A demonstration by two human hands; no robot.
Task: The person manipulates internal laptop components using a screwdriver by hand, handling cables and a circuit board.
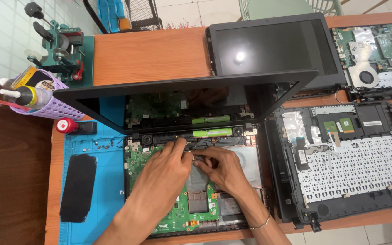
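Observation:
An opened laptop base lies before me with its green circuit board (191,218) bared and its dark screen (114,106) tilted up behind. My left hand (166,165) rests on the board with its fingertips at the hinge edge. My right hand (221,165) sits close beside it, fingers pinching a small dark part near the board's middle top. What exactly the fingers grip is too small to tell. A thin bracelet circles my right wrist (262,223).
An upturned keyboard cover (355,163) lies to the right. Another laptop lid (273,47) and an open machine with a fan (373,59) sit at the back. A blue mat (107,177) holds a black phone (78,187) and screws; a purple basket (53,106) stands at the left.

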